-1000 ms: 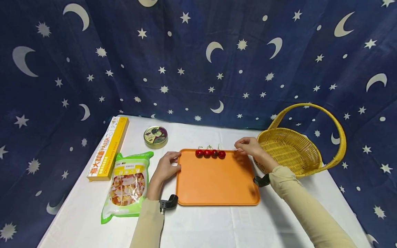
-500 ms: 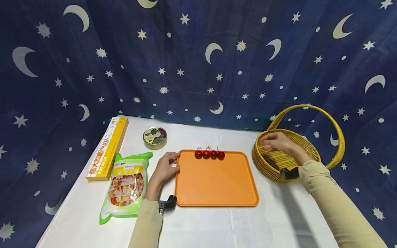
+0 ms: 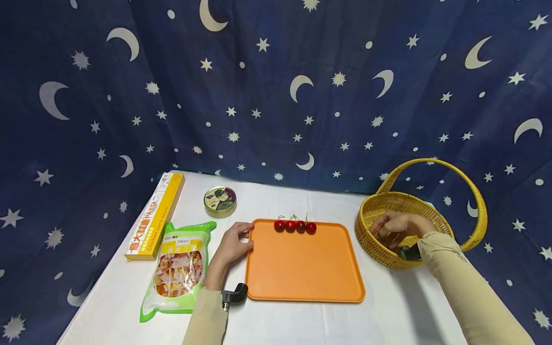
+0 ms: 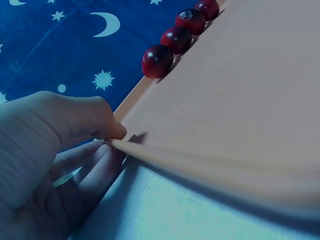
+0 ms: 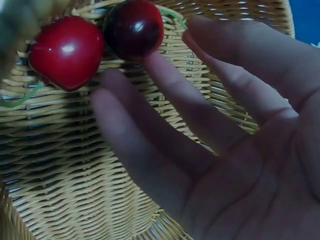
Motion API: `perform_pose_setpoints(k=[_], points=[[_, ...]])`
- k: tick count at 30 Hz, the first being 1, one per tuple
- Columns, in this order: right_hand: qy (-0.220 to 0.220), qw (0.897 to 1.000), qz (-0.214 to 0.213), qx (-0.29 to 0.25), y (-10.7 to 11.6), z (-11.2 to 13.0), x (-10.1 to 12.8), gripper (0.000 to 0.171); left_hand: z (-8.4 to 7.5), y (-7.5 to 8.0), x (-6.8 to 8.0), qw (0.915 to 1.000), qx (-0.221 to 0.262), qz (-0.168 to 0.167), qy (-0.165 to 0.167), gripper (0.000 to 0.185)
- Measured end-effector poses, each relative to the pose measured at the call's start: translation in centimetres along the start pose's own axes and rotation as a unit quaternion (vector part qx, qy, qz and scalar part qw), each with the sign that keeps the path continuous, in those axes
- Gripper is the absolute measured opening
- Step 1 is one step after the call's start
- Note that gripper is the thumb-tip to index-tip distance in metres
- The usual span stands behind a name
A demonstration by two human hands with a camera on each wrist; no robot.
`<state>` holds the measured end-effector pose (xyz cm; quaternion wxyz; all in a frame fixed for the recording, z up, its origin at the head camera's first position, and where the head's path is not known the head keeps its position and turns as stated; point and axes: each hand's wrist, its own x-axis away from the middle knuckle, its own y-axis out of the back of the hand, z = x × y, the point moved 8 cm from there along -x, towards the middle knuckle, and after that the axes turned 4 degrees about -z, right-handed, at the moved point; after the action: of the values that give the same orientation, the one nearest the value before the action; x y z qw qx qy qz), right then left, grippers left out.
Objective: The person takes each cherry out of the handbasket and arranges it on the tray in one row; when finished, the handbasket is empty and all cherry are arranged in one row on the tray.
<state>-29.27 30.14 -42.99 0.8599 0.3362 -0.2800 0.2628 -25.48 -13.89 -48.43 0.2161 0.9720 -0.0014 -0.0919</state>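
Observation:
My left hand (image 3: 233,243) pinches the orange tray (image 3: 305,268) at its far left corner. In the left wrist view the thumb (image 4: 107,120) lies at the rim and the other fingers sit below it. Several red cherries (image 3: 291,226) stand in a row along the tray's far edge. My right hand (image 3: 398,227) reaches down inside the yellow wicker basket (image 3: 366,244). In the right wrist view its fingers are spread and mostly straight. A dark red cherry (image 5: 134,30) lies at the fingertips, one finger seeming to touch it. A brighter red cherry (image 5: 67,52) lies beside it.
To the left lie a yellow and white pasta box (image 3: 156,218) and a green food bag (image 3: 178,273). A round tin (image 3: 220,201) stands behind the tray. The basket's tall handle (image 3: 480,215) arches over its right side. A dark blue starry curtain (image 3: 276,96) hangs behind the table.
My right hand has moved right from the tray's far right corner and down into the basket. The left hand stays at the tray's corner. The head view has tilted up slightly.

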Motion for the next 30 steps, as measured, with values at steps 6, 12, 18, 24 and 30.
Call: perform_pose_setpoints(k=[6,12,18,24,30], points=[[-0.013,1.0,0.023,-0.005,-0.5,-0.8,-0.3,0.032,-0.1,-0.2,0.2,1.0,-0.003,0.004,-0.002,0.051],[0.009,0.999,0.027,-0.016,-0.5,-0.6,-0.8,0.031,0.0,-0.1,0.2,0.9999,-0.01,0.002,-0.004,0.052],[0.045,0.998,0.041,-0.029,-0.4,-0.4,-0.5,0.029,-0.1,-0.1,0.0,0.9999,-0.013,0.002,-0.006,0.051],[0.069,0.996,0.033,-0.045,-0.3,-0.4,0.3,0.029,0.0,0.0,0.2,0.9999,-0.01,-0.002,-0.001,0.05],[0.103,0.992,-0.008,-0.067,0.2,0.4,1.4,0.038,0.0,-0.1,0.2,1.0,-0.007,0.004,0.0,0.051]])
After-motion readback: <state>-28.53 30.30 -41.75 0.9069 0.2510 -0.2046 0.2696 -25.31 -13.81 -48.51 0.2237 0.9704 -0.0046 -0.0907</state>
